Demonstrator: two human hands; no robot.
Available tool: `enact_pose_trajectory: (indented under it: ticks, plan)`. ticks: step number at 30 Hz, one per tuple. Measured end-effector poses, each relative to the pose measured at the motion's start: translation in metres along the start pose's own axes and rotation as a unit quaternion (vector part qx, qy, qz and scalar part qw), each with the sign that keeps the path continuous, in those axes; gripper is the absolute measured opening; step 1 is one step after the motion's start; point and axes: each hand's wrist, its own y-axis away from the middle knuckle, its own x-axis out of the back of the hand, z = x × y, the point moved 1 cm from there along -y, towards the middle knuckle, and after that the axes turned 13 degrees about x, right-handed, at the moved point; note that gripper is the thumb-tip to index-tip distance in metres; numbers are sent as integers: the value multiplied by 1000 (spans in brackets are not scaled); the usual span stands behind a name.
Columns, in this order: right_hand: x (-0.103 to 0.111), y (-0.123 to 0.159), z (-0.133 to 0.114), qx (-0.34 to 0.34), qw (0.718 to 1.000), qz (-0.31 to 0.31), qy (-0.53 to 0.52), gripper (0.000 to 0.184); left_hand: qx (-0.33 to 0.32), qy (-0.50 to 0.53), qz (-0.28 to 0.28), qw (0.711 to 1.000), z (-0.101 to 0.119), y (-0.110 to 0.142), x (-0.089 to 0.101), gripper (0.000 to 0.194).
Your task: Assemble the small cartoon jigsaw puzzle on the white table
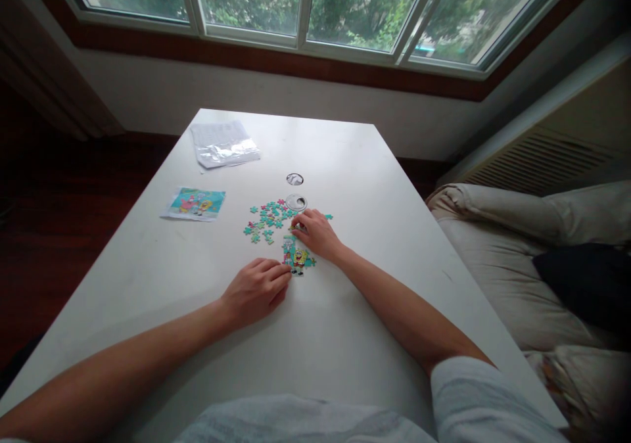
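A partly joined jigsaw puzzle [299, 257] with a yellow cartoon figure lies flat on the white table. At its lower left edge is my left hand [259, 286], its fingers held together and curled, the fingertips touching the puzzle. Just above the joined part, my right hand [315, 233] bends its thumb and fingers together on a small puzzle piece [292, 228], which they mostly cover. Loose puzzle pieces [270, 217], mostly teal with some pink, are scattered up and to the left of it.
Two round silvery items [296, 202] lie beyond the pieces. A colourful picture sheet [196, 204] is at the left, with a clear plastic bag [225, 144] and papers farther back. A beige sofa [488, 265] stands along the table's right side. Windows [296, 9] are ahead.
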Motion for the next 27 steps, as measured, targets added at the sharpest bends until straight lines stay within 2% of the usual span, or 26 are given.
enact_pose_trajectory:
  ticks: [14,20,23,27]
  plan:
    - [-2,2,0,-4,1000,19,0,10,-1,4,-4,1000,-1,0,-1,25]
    - [-1,3,-2,-13,1000,16,8,10,13,36,-16,999,-3,0,-1,23]
    - [0,3,-4,-13,1000,17,8,11,43,83,-2,996,-13,-5,1,23]
    - [1,3,-4,-12,1000,24,-1,11,145,100,73,982,-44,-16,6,23]
